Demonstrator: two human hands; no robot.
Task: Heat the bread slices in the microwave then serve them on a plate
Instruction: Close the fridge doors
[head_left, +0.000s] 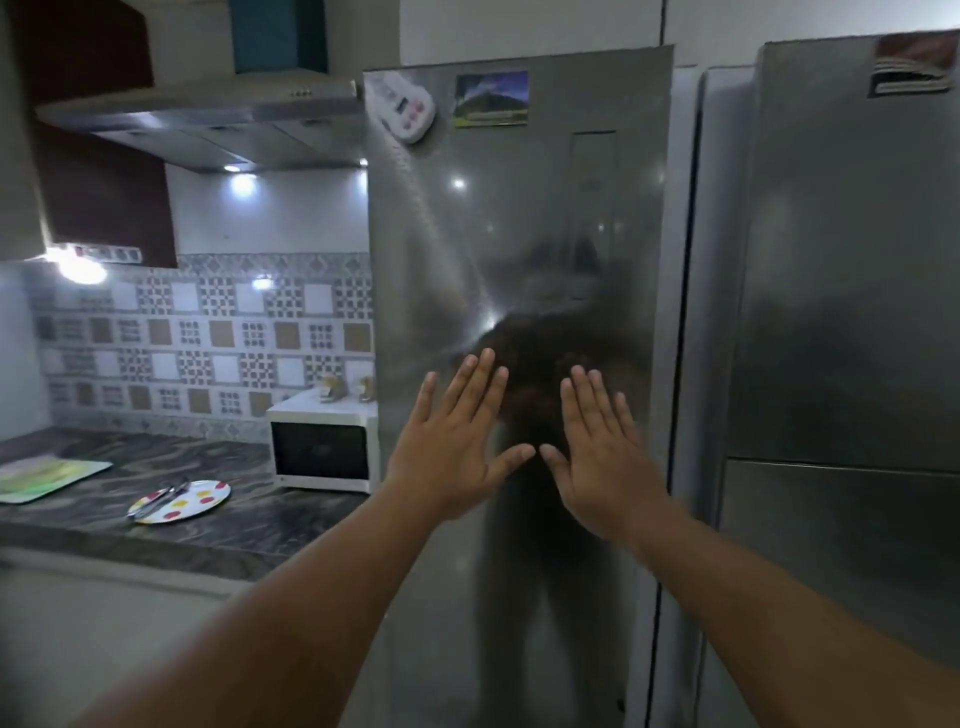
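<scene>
My left hand (453, 441) and my right hand (597, 452) are raised side by side with flat palms and spread fingers, in front of a steel fridge door (519, 234). Both hold nothing. A white microwave (323, 448) with a dark door, shut, stands on the counter to the left of the fridge. In front of it lies a white plate (200, 496) with red and yellow dots, with cutlery (158, 501) resting on its left side. No bread is in view.
The dark marbled counter (130, 457) runs left, with a green cutting board (47, 478) at its far left. A range hood (208, 114) hangs above. A second steel fridge (841, 312) stands to the right. Two small jars (345, 388) sit on the microwave.
</scene>
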